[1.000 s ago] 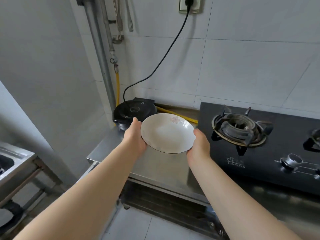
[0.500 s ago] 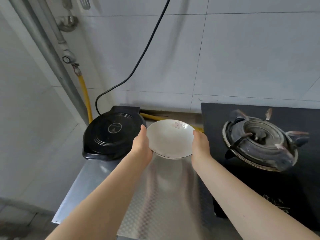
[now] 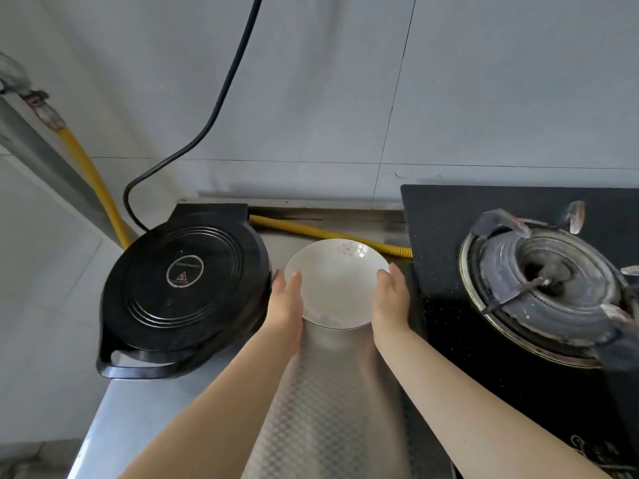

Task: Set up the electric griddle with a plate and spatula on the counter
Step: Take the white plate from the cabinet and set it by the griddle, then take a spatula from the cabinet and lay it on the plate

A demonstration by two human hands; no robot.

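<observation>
Between griddle [image 3: 183, 292] and stove [image 3: 539, 288]: plate [image 3: 337, 283], underside hidden.

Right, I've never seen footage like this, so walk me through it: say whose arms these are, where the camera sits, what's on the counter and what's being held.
There is no machine here. The two bare arms belong to a person, and the single picture comes from a wide-angle camera worn on their head, looking forward and down, which is why the walls bend.

The left hand and right hand grip opposite edges of a white plate with a small flower on its far rim. It sits low over the metal counter; whether it touches yet, I cannot tell.

Left of the plate is the closed black electric griddle, its cord running up the tiled wall. Right is a gas stove. A yellow hose lies behind the plate. No spatula shows.
</observation>
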